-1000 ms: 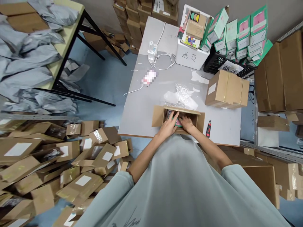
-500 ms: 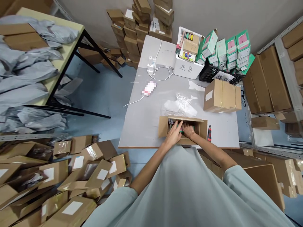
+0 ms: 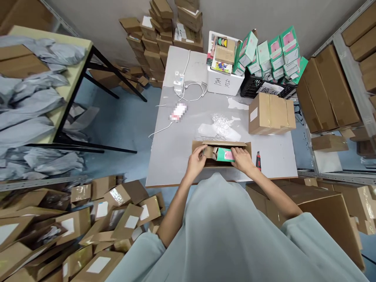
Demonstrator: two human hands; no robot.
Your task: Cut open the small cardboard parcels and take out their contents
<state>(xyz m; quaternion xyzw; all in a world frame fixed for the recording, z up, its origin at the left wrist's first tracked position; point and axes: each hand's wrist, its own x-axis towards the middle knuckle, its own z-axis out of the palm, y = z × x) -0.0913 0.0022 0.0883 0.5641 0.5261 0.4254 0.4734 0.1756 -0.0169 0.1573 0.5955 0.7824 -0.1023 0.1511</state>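
Observation:
An open cardboard box (image 3: 221, 143) sits at the near edge of the grey table, its end flaps spread. Inside it, or just at its mouth, lies a green box (image 3: 225, 155) with a pink label and brown cardboard flaps at its left end. My left hand (image 3: 195, 160) has its fingers curled at those brown flaps, over the left end of the carton. My right hand (image 3: 243, 159) grips the green box's right end, its thumb and palm partly hidden. Right of the carton lies a red and black utility knife (image 3: 258, 160).
Bubble wrap (image 3: 221, 124) lies behind the carton. A taped cardboard box (image 3: 272, 113), a white bin (image 3: 225, 82) of books and a black crate (image 3: 249, 85) of green boxes stand to the right. A cable (image 3: 199, 84) loops at left. Many cartons (image 3: 129, 223) fill the floor.
My hands have moved apart from the middle of the carton to its two ends. More of the green box and its brown flaps now shows. The view has shifted slightly.

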